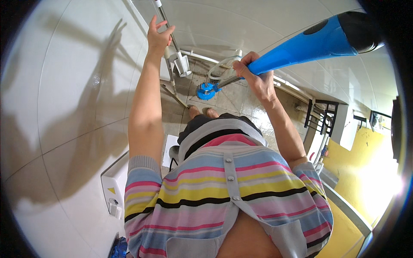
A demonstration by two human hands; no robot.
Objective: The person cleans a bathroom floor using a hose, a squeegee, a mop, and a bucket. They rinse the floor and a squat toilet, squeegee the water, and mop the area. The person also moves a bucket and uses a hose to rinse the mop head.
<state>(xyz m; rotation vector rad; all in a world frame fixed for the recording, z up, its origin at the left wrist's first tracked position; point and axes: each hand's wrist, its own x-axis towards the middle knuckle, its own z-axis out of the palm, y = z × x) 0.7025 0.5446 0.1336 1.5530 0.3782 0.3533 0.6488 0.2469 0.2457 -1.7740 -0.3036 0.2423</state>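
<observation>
Mop (209,90) with blue plastic handle sleeve and round blue head rests on the wet tiled floor (241,101) ahead of the feet. Right hand (254,73) grip is closed on the sleeve; left hand (158,36) grip loosely holds a thin metal pole (165,19). Judged step: positioning; next move needs steady downward pressure.

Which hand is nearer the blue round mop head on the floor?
Right. The right hand grips the blue handle just above the mop head; the left hand is up on a metal pole.

Tiled washroom: white wall tiles (77,86)
</observation>
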